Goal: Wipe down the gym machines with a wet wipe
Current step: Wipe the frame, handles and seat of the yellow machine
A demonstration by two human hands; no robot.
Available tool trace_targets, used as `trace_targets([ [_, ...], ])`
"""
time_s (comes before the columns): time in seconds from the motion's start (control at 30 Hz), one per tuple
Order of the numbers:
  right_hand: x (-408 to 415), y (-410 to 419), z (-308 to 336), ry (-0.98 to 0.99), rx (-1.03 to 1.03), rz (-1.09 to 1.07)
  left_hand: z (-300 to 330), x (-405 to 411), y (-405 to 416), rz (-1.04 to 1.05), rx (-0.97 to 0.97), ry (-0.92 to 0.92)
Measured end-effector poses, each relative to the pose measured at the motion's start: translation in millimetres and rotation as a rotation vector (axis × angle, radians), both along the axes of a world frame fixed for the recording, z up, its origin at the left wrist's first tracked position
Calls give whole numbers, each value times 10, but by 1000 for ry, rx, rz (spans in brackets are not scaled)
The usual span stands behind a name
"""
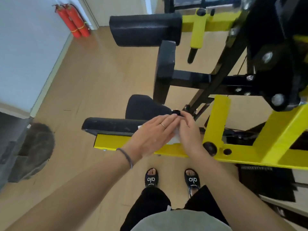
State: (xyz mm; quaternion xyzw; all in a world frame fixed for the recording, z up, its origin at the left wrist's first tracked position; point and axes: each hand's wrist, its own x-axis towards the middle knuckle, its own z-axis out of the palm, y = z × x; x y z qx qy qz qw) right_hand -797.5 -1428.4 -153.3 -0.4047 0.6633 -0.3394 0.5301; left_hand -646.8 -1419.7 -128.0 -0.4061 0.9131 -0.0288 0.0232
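item: my left hand (154, 130), fingers straight and close together, palm down, laid flat over a white wet wipe (175, 139); thin ring on one finger, dark band on the wrist. grip: open, flat, pressing rather than clutching.

item: my right hand (189, 129), just beside the left and touching the same wipe; fingers bent down toward it, fingertips near a small black knob (177, 112). grip: i cannot tell whether it pinches the wipe or only rests on it.

item: wet wipe, crumpled, showing between the two hands and at a small corner left of the left hand; it lies at the right end of a long black pad (110, 125), above the yellow beam (113, 141) of the gym machine (273, 130).

item: black seat pad (143, 106), behind the hands.

item: upright black pad (164, 70) on a black arm, farther back.

item: thick black roller pad (145, 30), at the top, on a yellow bar.

item: two red fire extinguishers (73, 20), standing against the wall, well apart from the machine.

item: wooden floor (93, 77); my feet in black slippers (151, 179) just below the beam.
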Motion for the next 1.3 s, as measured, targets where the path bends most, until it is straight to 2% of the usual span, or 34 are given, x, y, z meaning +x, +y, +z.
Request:
trace_targets([
  [0.1, 124, -15, -14, -60, 46, -249, 6, 219, -113, -241, -17, -17],
  [0.17, 225, -2, -15, -54, 34, -280, 4, 348, -155, -339, -33, -13],
  [0.3, 351, 28, 8, -29, 17, -342, -27, 400, -242, -403, -30, 22],
  [0.47, 377, 30, 5, 35, 7, -365, 7, 431, -430, -260, 96, -11],
  [0.57, 415, 42, 3, 50, 7, -354, -12, 455, -463, -248, 125, -46],
  [0.87, 232, 23, 57, -194, 52, -466, -82, 8, -418, -306, 139, -140],
  [0.93, 187, 17, 34, -272, 61, -491, -99, -9, -413, -300, 119, -79],
  [1.0, 163, 20, 3, -320, 54, -481, -80, 124, -410, -215, 185, 31],
  [1.07, 149, 31, -34, -337, 58, -446, -103, 413, -382, -139, 210, 51],
  [1.2, 131, 57, -51, -335, 66, -319, -70, 874, -314, -100, 205, -138],
  [1.3, 107, 30, -86, -388, 66, -323, -64, 590, -326, -82, 224, -136],
])
